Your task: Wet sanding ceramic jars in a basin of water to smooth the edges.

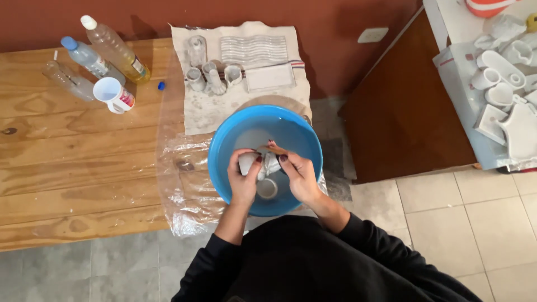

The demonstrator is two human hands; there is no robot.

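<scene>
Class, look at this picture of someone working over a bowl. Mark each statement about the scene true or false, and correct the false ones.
1. Both hands are inside a blue bowl. True.
2. The left hand holds a small white piece. True.
3. The bowl stands on a red tray. False: it stands on clear plastic sheet over a wooden table.
4. The bottles lie behind the bowl to the right. False: they lie at the table's far left, by a white mug.
5. White moulded pieces rest on a cloth behind the bowl. True.
6. The right hand rests on the floor. False: it is in the bowl.
</scene>
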